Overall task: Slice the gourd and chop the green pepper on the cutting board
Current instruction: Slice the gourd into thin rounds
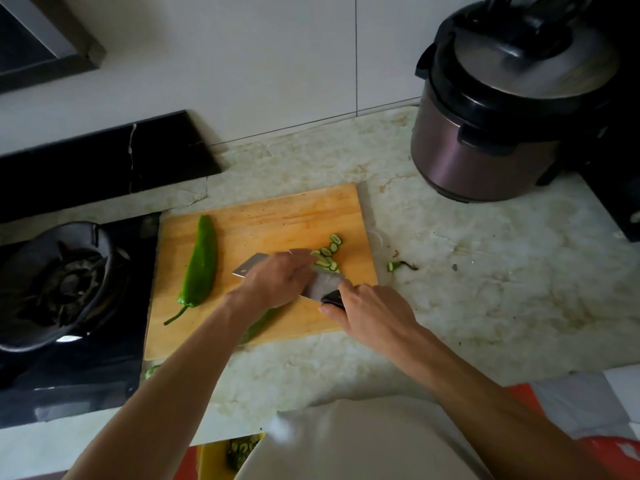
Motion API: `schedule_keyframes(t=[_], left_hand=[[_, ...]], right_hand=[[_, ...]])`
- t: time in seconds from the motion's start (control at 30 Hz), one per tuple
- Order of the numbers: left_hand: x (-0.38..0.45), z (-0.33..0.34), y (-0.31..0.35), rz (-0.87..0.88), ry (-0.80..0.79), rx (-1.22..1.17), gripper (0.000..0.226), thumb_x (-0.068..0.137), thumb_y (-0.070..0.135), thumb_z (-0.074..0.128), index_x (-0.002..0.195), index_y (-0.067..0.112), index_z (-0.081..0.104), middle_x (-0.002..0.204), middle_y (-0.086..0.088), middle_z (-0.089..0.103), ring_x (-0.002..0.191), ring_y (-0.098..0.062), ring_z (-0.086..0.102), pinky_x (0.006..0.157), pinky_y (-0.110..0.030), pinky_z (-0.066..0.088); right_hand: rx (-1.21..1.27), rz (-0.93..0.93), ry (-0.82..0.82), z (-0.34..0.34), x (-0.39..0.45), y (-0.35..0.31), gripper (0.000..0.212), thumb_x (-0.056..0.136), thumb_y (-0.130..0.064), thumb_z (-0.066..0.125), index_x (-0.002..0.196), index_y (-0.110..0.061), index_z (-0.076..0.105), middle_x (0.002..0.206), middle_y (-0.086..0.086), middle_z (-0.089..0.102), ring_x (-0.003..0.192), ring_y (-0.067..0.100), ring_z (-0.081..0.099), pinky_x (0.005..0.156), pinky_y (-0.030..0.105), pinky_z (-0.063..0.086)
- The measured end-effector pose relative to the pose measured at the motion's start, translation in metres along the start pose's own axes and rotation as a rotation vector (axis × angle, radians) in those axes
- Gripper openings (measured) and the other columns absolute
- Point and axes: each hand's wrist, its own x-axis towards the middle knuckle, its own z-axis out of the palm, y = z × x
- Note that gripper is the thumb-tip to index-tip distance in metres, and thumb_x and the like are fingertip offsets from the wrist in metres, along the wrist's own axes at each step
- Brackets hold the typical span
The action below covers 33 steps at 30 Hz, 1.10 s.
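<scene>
Two hands over board (277,216): right (374,317) gripping cleaver (249,266) handle, left (277,278) pressing gourd (259,325), fingers curled. Slices (327,254) beside blade; whole pepper (201,268) at board's left.

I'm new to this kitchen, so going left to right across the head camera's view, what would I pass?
Gas burner → whole green pepper → left hand → right hand on the cleaver → stem scrap → pressure cooker.

Bare forearms, no sleeves — pale whitish top (363,441)
</scene>
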Motion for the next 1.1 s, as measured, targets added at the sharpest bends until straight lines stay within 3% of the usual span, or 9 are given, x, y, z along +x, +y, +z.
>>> schedule_keyframes(t=[0.2,0.3,0.37,0.43,0.5,0.6,0.8,0.97,1.1], left_hand=[[-0.024,-0.012,-0.005,0.021,0.507,-0.1,0.035,0.084,0.025,0.047,0.1,0.009,0.075,0.099,-0.008,0.069,0.083,-0.025,0.064,0.069,-0.036,0.057],[-0.044,-0.005,-0.006,-0.016,0.833,-0.203,0.021,0.088,0.009,0.056,0.096,0.004,0.075,0.091,-0.005,0.069,0.073,-0.007,0.059,0.065,-0.017,0.051],[-0.055,0.007,-0.012,-0.066,0.933,-0.228,0.017,0.085,-0.001,0.061,0.096,0.002,0.075,0.087,-0.004,0.068,0.069,0.001,0.054,0.066,-0.007,0.045],[-0.062,0.026,-0.021,-0.087,0.857,-0.187,0.018,0.085,0.002,0.067,0.1,0.005,0.075,0.092,-0.007,0.071,0.074,-0.005,0.06,0.066,-0.02,0.054],[-0.064,0.046,-0.028,-0.109,0.651,-0.123,0.026,0.087,0.012,0.072,0.113,0.011,0.073,0.11,-0.006,0.069,0.089,-0.016,0.065,0.071,-0.033,0.06],[-0.063,0.069,-0.03,-0.137,0.441,-0.019,0.04,0.091,0.025,0.071,0.131,0.019,0.065,0.13,-0.006,0.061,0.109,-0.024,0.062,0.081,-0.037,0.057],[-0.06,0.086,-0.03,-0.148,0.538,0.102,0.038,0.09,0.019,0.071,0.128,0.022,0.067,0.125,-0.007,0.063,0.101,-0.029,0.066,0.064,-0.038,0.058],[-0.059,0.088,-0.033,-0.125,0.544,0.082,0.035,0.092,0.018,0.07,0.126,0.021,0.067,0.127,-0.005,0.063,0.102,-0.031,0.066,0.066,-0.042,0.06],[-0.057,0.09,-0.03,-0.136,0.563,0.074,0.033,0.091,0.018,0.069,0.124,0.02,0.068,0.125,-0.002,0.064,0.101,-0.029,0.065,0.065,-0.04,0.06]], right_hand=[[0.064,0.071,0.03,-0.002,-0.001,0.008,0.057,0.099,-0.063,0.028,0.119,-0.013,0.048,0.085,0.005,0.065,0.072,0.027,0.065,0.054,0.032,0.036],[0.326,0.192,-0.038,0.0,0.0,0.012,0.051,0.099,-0.062,0.032,0.097,-0.015,0.051,0.078,0.003,0.061,0.066,0.024,0.06,0.053,0.032,0.038],[0.599,0.281,-0.072,0.0,0.001,0.009,0.049,0.099,-0.06,0.035,0.08,-0.016,0.048,0.068,0.001,0.055,0.056,0.018,0.053,0.049,0.032,0.038],[0.799,0.328,-0.072,-0.001,0.003,0.004,0.057,0.1,-0.058,0.034,0.079,-0.01,0.055,0.063,0.003,0.056,0.054,0.018,0.053,0.054,0.036,0.043],[0.879,0.344,-0.089,-0.005,0.006,-0.004,0.065,0.101,-0.058,0.032,0.085,-0.003,0.061,0.067,0.008,0.061,0.06,0.022,0.058,0.062,0.038,0.048],[0.856,0.346,-0.14,-0.007,0.009,-0.013,0.065,0.101,-0.059,0.031,0.082,-0.004,0.062,0.076,0.012,0.067,0.069,0.026,0.063,0.065,0.037,0.048],[0.767,0.336,-0.22,0.002,0.002,-0.025,0.054,0.1,-0.059,0.035,0.071,-0.015,0.047,0.069,0.004,0.056,0.063,0.022,0.055,0.059,0.032,0.037],[0.703,0.326,-0.209,0.001,0.001,-0.033,0.052,0.101,-0.058,0.034,0.077,-0.014,0.047,0.074,0.006,0.054,0.068,0.027,0.051,0.063,0.031,0.035],[0.701,0.329,-0.207,0.002,0.001,-0.036,0.052,0.101,-0.058,0.032,0.084,-0.013,0.05,0.079,0.008,0.056,0.076,0.031,0.058,0.066,0.032,0.038]])
